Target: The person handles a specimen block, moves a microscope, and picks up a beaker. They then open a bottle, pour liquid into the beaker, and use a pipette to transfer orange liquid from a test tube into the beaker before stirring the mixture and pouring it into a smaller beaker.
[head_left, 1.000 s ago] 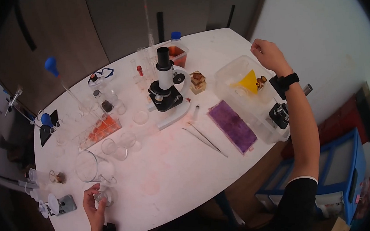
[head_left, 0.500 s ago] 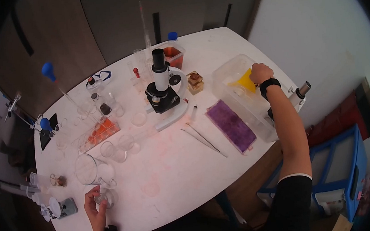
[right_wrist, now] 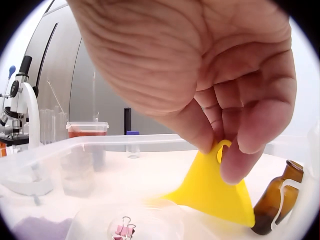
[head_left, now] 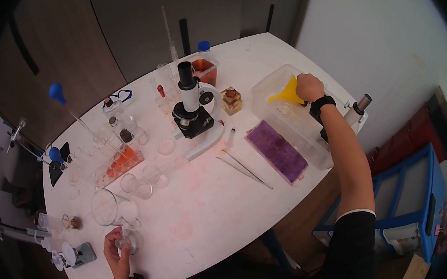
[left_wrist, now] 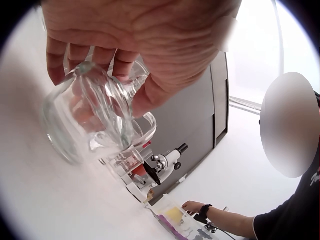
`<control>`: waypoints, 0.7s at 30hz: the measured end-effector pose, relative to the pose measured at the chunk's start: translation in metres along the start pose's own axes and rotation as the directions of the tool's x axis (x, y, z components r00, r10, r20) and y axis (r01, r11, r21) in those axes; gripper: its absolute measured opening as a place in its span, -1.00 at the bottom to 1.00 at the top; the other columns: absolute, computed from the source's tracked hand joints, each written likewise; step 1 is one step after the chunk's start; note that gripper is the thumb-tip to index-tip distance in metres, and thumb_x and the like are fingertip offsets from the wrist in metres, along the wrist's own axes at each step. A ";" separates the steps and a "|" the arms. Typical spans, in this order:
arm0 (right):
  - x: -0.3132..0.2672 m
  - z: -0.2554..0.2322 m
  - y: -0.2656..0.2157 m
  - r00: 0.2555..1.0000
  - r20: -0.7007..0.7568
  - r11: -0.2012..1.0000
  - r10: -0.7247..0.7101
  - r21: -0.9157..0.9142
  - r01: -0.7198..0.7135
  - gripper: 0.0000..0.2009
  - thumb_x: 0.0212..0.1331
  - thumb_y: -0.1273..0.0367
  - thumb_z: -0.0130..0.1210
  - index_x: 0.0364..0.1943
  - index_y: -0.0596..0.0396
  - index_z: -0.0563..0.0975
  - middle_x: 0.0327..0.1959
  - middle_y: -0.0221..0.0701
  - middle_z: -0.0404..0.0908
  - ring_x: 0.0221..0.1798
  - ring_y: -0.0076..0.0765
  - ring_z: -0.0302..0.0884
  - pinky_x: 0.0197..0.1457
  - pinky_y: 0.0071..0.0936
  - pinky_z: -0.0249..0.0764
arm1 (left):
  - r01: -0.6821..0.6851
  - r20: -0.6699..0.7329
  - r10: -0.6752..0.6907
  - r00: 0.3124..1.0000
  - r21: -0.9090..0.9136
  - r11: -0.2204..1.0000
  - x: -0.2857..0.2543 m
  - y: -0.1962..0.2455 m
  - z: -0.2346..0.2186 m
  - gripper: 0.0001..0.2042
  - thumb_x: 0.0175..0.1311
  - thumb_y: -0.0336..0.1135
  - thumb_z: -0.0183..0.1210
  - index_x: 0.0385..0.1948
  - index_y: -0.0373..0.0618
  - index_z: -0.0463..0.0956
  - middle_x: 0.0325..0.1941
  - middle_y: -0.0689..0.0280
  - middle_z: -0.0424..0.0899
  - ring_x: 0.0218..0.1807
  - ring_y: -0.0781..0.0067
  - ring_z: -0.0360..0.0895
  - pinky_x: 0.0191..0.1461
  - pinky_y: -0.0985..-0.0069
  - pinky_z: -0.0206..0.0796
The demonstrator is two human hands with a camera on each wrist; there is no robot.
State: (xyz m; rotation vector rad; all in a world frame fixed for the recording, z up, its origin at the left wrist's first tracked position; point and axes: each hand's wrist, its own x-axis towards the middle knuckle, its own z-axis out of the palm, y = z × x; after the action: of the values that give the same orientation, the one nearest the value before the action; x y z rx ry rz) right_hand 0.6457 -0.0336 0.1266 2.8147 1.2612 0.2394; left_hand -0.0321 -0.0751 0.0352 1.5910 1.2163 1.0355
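Observation:
My left hand [head_left: 115, 255] grips a small clear glass flask [left_wrist: 75, 125] around its neck, at the near left of the table. Beside that flask stands a large glass beaker [head_left: 105, 207]. Over at the right, my right hand [head_left: 310, 87] reaches into a clear plastic bin [head_left: 269, 103]. Thumb and fingers pinch the holed tab at the wide rim of a yellow funnel [right_wrist: 212, 187], whose spout points to the left in the right wrist view. A brown glass bottle [right_wrist: 277, 202] leans in the bin close by the funnel.
A white microscope [head_left: 188, 99] stands mid-table, a purple tray [head_left: 277, 150] and long tweezers [head_left: 244, 172] to its right. Petri dishes [head_left: 129, 183], a rack with orange contents [head_left: 120, 165] and a small balance [head_left: 70, 253] occupy the left. Pink binder clips [right_wrist: 124, 230] lie in the bin.
My right hand has come down from above the bin's far edge onto the yellow funnel and now pinches its rim. My left hand has kept its hold on the flask.

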 end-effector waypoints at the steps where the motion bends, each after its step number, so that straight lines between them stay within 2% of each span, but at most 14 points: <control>1: 0.001 -0.001 0.002 1.000 -0.016 1.000 0.002 0.020 -0.002 -0.73 0.18 0.37 0.04 -0.08 0.13 0.61 -0.08 -0.11 0.67 -0.03 0.01 0.66 0.01 -0.19 0.60 | -0.001 0.001 0.001 1.000 0.000 1.000 0.000 0.001 0.001 -0.68 0.06 -0.31 0.30 -0.18 -0.18 0.43 0.12 0.08 0.50 0.20 0.24 0.40 0.37 0.32 0.07; 4: 0.008 -0.001 0.010 0.991 -0.133 0.990 0.017 0.141 0.002 -0.80 0.14 0.37 0.07 -0.22 0.13 0.63 -0.26 -0.09 0.69 -0.15 0.03 0.67 -0.06 -0.18 0.60 | -0.001 -0.002 0.001 1.000 -0.003 1.000 0.001 0.000 0.001 -0.67 0.07 -0.30 0.30 -0.18 -0.19 0.44 0.12 0.09 0.50 0.20 0.25 0.39 0.36 0.33 0.08; 7: 0.010 -0.009 0.012 0.979 -0.202 0.979 -0.005 0.198 0.046 -0.83 0.16 0.34 0.09 -0.28 0.13 0.61 -0.33 -0.09 0.68 -0.21 0.02 0.66 -0.12 -0.14 0.58 | 0.003 -0.002 -0.003 1.000 -0.014 1.000 0.000 -0.002 0.001 -0.67 0.07 -0.29 0.31 -0.18 -0.19 0.44 0.12 0.09 0.50 0.20 0.25 0.39 0.37 0.33 0.07; 10: -0.004 -0.030 0.007 0.970 -0.232 0.966 -0.073 0.227 0.127 -0.78 0.16 0.34 0.09 -0.22 0.19 0.62 -0.28 -0.05 0.68 -0.18 0.11 0.65 -0.09 -0.13 0.58 | 0.002 0.001 -0.002 1.000 -0.028 1.000 0.000 -0.003 0.001 -0.68 0.08 -0.30 0.30 -0.18 -0.19 0.44 0.12 0.09 0.50 0.20 0.25 0.39 0.37 0.32 0.07; 16: -0.036 -0.054 0.001 0.885 -0.410 0.952 -0.219 0.110 0.286 -0.87 0.21 0.39 0.07 -0.27 0.16 0.57 -0.42 -0.12 0.67 -0.32 0.02 0.64 -0.25 -0.14 0.55 | -0.002 0.006 0.002 1.000 -0.020 1.000 0.001 0.000 0.001 -0.69 0.08 -0.31 0.30 -0.19 -0.19 0.44 0.12 0.10 0.50 0.20 0.26 0.40 0.37 0.33 0.07; 21: -0.065 -0.054 0.008 0.813 -0.447 0.917 -0.373 -0.046 0.396 -0.93 0.14 0.46 0.09 -0.31 0.12 0.49 -0.44 -0.23 0.63 -0.38 -0.06 0.63 -0.34 -0.21 0.52 | 0.020 0.011 -0.019 1.000 -0.046 0.999 0.002 0.002 0.001 -0.70 0.08 -0.33 0.30 -0.19 -0.19 0.44 0.11 0.11 0.50 0.20 0.27 0.40 0.36 0.34 0.07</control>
State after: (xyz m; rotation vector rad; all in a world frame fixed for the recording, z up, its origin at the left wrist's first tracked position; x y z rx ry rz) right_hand 0.6004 -0.0882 0.1731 2.5336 1.9157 0.8850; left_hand -0.0307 -0.0737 0.0368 1.5444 1.1906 1.0343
